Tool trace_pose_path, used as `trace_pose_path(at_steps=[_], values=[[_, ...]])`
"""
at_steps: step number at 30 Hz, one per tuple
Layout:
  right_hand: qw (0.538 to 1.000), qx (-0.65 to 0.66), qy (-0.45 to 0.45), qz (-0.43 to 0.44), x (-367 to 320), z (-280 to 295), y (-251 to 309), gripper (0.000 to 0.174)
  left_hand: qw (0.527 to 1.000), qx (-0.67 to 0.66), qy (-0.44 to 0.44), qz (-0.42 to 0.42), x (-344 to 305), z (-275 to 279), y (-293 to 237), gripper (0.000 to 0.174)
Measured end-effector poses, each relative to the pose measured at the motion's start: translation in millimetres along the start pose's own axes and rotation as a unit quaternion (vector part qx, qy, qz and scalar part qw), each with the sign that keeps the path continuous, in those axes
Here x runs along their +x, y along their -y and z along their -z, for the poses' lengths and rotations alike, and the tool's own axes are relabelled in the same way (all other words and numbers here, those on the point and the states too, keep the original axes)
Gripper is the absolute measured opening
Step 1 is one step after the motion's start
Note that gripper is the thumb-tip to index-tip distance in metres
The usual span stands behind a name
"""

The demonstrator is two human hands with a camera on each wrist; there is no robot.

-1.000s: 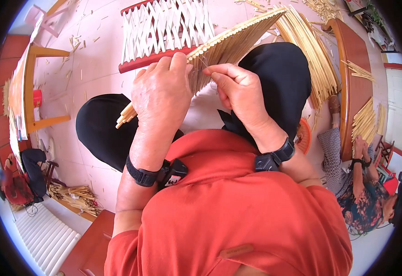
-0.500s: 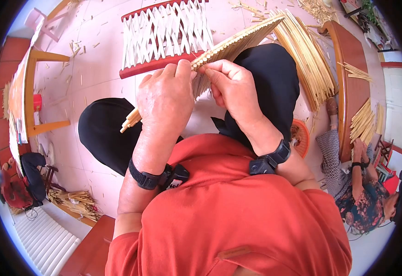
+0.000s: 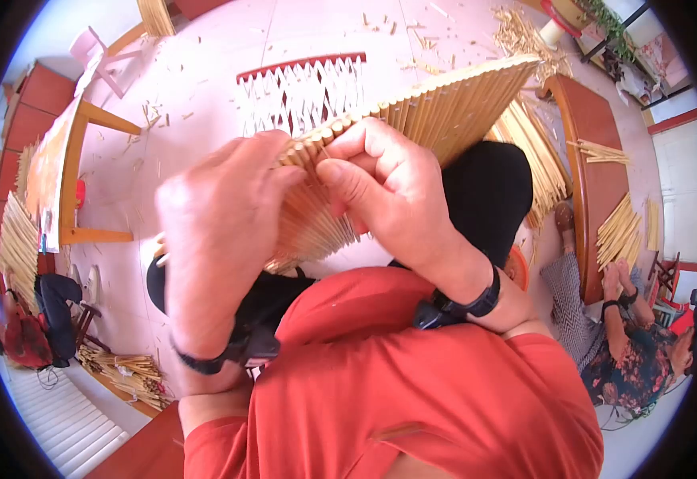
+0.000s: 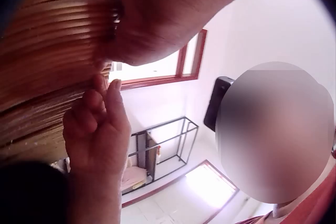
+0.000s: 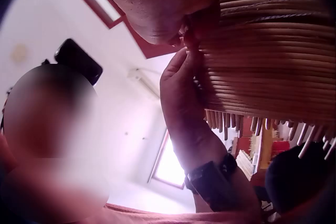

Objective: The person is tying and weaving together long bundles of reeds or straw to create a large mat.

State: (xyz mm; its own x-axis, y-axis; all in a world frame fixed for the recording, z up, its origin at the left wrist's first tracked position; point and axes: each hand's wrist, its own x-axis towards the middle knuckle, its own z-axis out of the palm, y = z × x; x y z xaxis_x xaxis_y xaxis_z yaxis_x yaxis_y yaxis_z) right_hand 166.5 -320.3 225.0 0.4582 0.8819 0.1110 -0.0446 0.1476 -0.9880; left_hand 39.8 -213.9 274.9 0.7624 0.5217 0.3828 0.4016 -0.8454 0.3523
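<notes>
A mat of thin straw-coloured stalks (image 3: 460, 104) lies across the lap, its bumpy edge running up to the right. My left hand (image 3: 221, 215), blurred, holds the left part of that edge between fingers and thumb. Close beside it, my right hand (image 3: 400, 184) pinches a fine thread at the edge, thumb against curled fingers. In the right wrist view, a twisted cord (image 5: 278, 18) crosses the stalks, and the left hand (image 5: 181, 82) meets the right at the mat. The left wrist view shows the right hand (image 4: 102, 129) below, fingertips at the edge.
A red-framed rack with white lacing (image 3: 300, 96) stands on the floor ahead. At the right are a pile of stalks (image 3: 536, 156) and a wooden bench (image 3: 584, 136). A table (image 3: 69, 184) stands left. Other people sit at both sides.
My left hand has moved left and down, and the right hand has shifted left along the edge. The mat now shows more of its face. The head view has tilted.
</notes>
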Motion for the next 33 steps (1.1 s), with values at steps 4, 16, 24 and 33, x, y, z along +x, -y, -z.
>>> trace_pose_path(at_steps=[4,16,24,33], values=[[0.994,0.015,0.053,0.091,2,-28,67,0.015,0.998,-0.003,-0.054,-0.012,3,83,-27,0.023],[0.959,0.279,0.055,-0.009,11,-29,8,0.011,0.903,0.204,-0.297,-0.235,-15,21,16,0.027],[0.946,0.275,0.034,-0.168,11,-5,-182,0.014,0.969,0.131,-0.161,-0.138,-67,-126,84,0.026],[0.949,0.283,0.084,-0.109,24,-2,-190,0.014,0.964,0.152,-0.154,-0.151,-57,-119,83,0.031]])
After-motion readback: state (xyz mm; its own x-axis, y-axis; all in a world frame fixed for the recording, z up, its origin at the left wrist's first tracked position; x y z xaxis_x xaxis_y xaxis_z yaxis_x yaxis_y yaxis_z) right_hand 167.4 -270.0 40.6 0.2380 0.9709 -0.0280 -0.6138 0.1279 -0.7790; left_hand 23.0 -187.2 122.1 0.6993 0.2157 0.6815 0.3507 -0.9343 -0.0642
